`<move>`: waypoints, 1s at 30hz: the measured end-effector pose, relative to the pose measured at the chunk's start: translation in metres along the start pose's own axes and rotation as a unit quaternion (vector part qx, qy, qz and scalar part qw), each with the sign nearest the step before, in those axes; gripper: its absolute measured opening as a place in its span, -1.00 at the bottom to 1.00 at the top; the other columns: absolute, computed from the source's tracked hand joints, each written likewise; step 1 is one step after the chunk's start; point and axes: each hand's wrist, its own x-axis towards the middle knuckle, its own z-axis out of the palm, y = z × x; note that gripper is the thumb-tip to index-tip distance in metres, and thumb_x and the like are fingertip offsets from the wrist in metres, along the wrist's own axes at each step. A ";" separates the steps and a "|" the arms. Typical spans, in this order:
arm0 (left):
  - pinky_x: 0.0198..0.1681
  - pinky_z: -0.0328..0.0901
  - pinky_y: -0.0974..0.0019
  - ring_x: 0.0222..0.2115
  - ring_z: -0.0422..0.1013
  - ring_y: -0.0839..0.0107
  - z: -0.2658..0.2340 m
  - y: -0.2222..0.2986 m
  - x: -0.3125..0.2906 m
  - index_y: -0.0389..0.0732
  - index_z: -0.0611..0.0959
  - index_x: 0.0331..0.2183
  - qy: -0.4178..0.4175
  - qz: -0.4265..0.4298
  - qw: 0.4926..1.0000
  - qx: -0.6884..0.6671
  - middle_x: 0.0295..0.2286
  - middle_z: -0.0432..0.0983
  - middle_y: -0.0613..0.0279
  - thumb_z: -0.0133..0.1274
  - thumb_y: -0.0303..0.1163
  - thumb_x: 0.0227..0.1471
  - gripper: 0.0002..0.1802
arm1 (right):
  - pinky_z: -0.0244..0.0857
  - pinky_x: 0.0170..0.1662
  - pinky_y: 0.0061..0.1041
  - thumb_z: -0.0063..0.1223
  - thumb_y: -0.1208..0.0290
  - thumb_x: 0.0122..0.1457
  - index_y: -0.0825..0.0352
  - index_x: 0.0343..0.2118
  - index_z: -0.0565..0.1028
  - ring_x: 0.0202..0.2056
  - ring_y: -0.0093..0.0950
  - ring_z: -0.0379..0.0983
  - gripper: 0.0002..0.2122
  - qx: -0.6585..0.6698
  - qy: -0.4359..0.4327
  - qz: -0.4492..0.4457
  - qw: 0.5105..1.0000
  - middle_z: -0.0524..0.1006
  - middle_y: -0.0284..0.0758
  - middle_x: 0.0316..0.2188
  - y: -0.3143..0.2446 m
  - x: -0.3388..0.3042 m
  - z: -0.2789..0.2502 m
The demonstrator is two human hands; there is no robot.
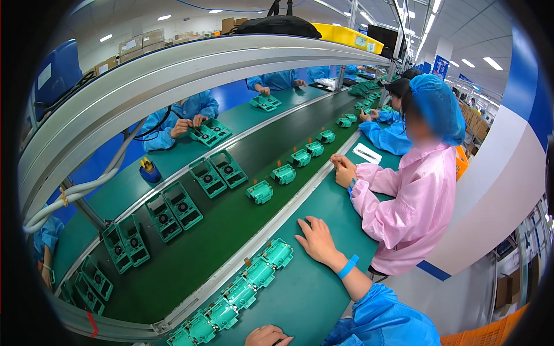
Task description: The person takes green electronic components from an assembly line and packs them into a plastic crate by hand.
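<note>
Green plastic housings (240, 293) line the bench (303, 288); the right hand (317, 239) lies nearby, empty, fingers spread; the left hand (268, 336) is cropped, grip unclear.

bench (300, 295) passable; housings (239, 292) (a row) block leftward

Catching shiny moulded plastic on the near green cases (239, 292), then a matt, smooth top on the near table (300, 297). Up to bare, satin-smooth metal on the left beam (202, 56). Back to crinkled cloth in the near blue sleeve (386, 320), silkier in the pink coat (430, 184). Far off, glossy plastic on the yellow tub (340, 36).
</note>
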 end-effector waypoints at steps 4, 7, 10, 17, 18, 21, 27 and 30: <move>-0.40 0.31 0.14 -0.46 0.49 0.12 0.001 -0.001 0.001 -0.18 0.67 -0.53 -0.001 -0.003 1.000 0.000 -0.48 0.55 0.18 0.35 -0.42 -0.04 -0.84 | 0.12 0.32 0.00 0.16 0.22 0.28 0.35 0.20 0.40 0.18 -0.02 0.28 -0.50 -0.005 0.010 -0.007 1.000 0.36 0.00 0.14 0.001 0.001 0.001; -0.38 0.32 0.13 -0.46 0.49 0.12 0.003 -0.002 0.005 -0.19 0.67 -0.52 -0.003 -0.005 1.000 -0.001 -0.48 0.55 0.17 0.35 -0.42 -0.04 -0.84 | 0.12 0.32 0.00 0.16 0.22 0.27 0.35 0.20 0.40 0.19 -0.02 0.27 -0.51 -0.003 0.009 -0.006 1.000 0.36 0.01 0.14 0.005 0.004 0.002; -0.37 0.32 0.13 -0.46 0.49 0.11 0.004 -0.005 0.009 -0.19 0.67 -0.52 -0.002 -0.004 1.000 0.000 -0.48 0.55 0.16 0.34 -0.42 -0.03 -0.85 | 0.11 0.33 -0.01 0.16 0.22 0.27 0.35 0.20 0.41 0.19 -0.03 0.27 -0.51 0.003 0.005 -0.004 1.000 0.36 0.01 0.15 0.010 0.007 0.003; -0.36 0.33 0.13 -0.45 0.49 0.10 0.009 -0.010 0.013 -0.20 0.66 -0.52 -0.004 -0.008 1.000 -0.003 -0.47 0.54 0.16 0.33 -0.42 -0.02 -0.85 | 0.11 0.33 -0.01 0.16 0.22 0.27 0.34 0.21 0.41 0.19 -0.03 0.28 -0.50 0.002 0.004 -0.003 1.000 0.36 0.00 0.15 0.014 0.009 0.009; -0.36 0.33 0.13 -0.44 0.49 0.10 0.009 -0.010 0.013 -0.20 0.66 -0.52 -0.005 -0.010 1.000 -0.004 -0.47 0.54 0.16 0.33 -0.42 -0.03 -0.85 | 0.11 0.33 -0.01 0.16 0.22 0.27 0.34 0.21 0.41 0.19 -0.03 0.28 -0.50 0.003 0.003 -0.004 1.000 0.36 0.00 0.15 0.014 0.010 0.009; -0.36 0.32 0.13 -0.43 0.49 0.10 0.010 -0.013 0.013 -0.19 0.66 -0.51 -0.006 -0.011 1.000 -0.002 -0.46 0.54 0.16 0.33 -0.42 -0.02 -0.85 | 0.11 0.34 -0.01 0.17 0.22 0.27 0.34 0.20 0.41 0.19 -0.03 0.28 -0.50 0.007 -0.003 -0.002 1.000 0.36 0.00 0.14 0.015 0.011 0.010; -0.35 0.31 0.14 -0.44 0.47 0.12 0.011 -0.011 0.019 -0.19 0.65 -0.49 0.000 0.000 1.000 0.013 -0.48 0.52 0.14 0.31 -0.41 0.00 -0.86 | 0.23 0.23 -0.08 0.20 0.29 0.23 0.37 0.19 0.41 0.13 0.01 0.31 -0.50 0.009 0.014 -0.019 1.000 0.37 0.03 0.13 0.022 0.012 0.008; -0.36 0.32 0.13 -0.44 0.47 0.12 0.012 -0.011 0.021 -0.19 0.65 -0.49 -0.004 0.000 1.000 0.007 -0.49 0.51 0.14 0.31 -0.41 0.00 -0.86 | 0.20 0.25 -0.06 0.20 0.26 0.23 0.37 0.17 0.43 0.13 0.01 0.31 -0.51 0.009 0.014 -0.010 1.000 0.38 0.01 0.12 0.024 0.013 0.009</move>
